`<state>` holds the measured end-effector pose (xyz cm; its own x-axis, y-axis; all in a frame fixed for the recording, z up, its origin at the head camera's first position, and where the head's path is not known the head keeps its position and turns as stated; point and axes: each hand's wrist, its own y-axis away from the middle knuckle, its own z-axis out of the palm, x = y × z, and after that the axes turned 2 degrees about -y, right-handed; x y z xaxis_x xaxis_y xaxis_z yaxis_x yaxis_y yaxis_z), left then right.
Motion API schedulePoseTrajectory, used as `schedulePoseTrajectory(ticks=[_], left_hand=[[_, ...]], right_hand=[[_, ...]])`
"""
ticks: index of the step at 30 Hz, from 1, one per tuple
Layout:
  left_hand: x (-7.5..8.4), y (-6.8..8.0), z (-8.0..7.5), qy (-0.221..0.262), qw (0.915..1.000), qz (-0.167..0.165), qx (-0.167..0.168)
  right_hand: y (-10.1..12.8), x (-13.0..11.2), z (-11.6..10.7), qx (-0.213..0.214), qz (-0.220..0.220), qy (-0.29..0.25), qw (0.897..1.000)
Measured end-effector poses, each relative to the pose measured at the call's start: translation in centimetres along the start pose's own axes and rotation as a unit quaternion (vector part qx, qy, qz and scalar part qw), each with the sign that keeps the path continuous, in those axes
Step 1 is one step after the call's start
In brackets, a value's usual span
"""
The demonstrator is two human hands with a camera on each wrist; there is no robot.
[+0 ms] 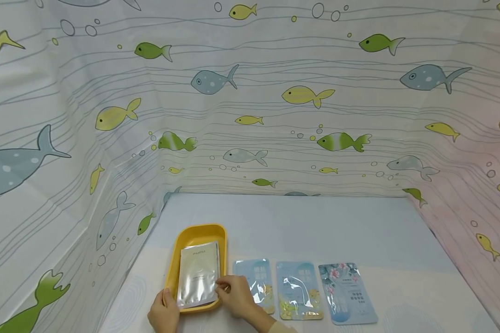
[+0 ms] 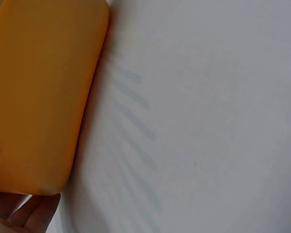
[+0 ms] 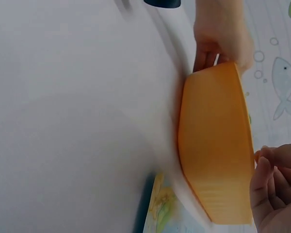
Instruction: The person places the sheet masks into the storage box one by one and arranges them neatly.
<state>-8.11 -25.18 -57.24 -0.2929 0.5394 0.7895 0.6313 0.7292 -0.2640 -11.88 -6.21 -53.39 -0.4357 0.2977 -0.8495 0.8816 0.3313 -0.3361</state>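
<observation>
A yellow tray (image 1: 203,228) stands at the left front of the table, with silver sheet mask packets (image 1: 197,273) stacked inside it. My left hand (image 1: 164,312) grips the tray's near left corner, thumb at the rim and fingers low on the outside. The left wrist view shows those fingers (image 2: 41,213) against the tray's end. At the tray's right side, my right hand (image 1: 237,292) pinches the edge of a silver packet between thumb and fingertips. Its fingers (image 3: 263,167) show right at the rim in the right wrist view.
Right of the tray, a blue sheet mask packet (image 1: 252,270) lies partly under my right hand. Beside it are another blue packet (image 1: 296,296) and a flowered packet (image 1: 346,296), in a row. A fish-patterned sheet (image 1: 275,129) walls the back and sides of the table.
</observation>
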Motion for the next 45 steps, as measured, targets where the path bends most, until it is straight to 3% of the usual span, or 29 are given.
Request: schedulePoseTrajectory(ticks=[4, 11, 21, 26, 33, 45], left_hand=[[-0.1, 0.0, 0.1, -0.002, 1.0000, -0.003, -0.003], [-0.4, 0.0, 0.3, 0.000, 1.0000, 0.005, 0.002], [-0.5, -0.2, 0.4, 0.000, 1.0000, 0.007, 0.005], [-0.6, -0.2, 0.4, 0.008, 0.9999, 0.003, 0.012], [-0.6, -0.2, 0.5, 0.003, 0.9999, 0.008, 0.009], [-0.6, -0.2, 0.7, 0.006, 0.9999, 0.005, 0.012]], right_hand=[[0.0, 0.2, -0.8, 0.021, -0.006, -0.022, 1.000], [0.6, 1.2, -3.7, 0.022, 0.033, -0.040, 0.998], [2.0, 3.5, -8.3, 0.022, 0.045, -0.013, 0.999], [3.0, 5.0, -10.7, 0.040, 0.081, 0.013, 0.996], [4.6, 6.4, -14.0, 0.089, 0.145, 0.056, 0.984], [7.1, 8.4, -18.3, 0.157, 0.192, 0.149, 0.957]])
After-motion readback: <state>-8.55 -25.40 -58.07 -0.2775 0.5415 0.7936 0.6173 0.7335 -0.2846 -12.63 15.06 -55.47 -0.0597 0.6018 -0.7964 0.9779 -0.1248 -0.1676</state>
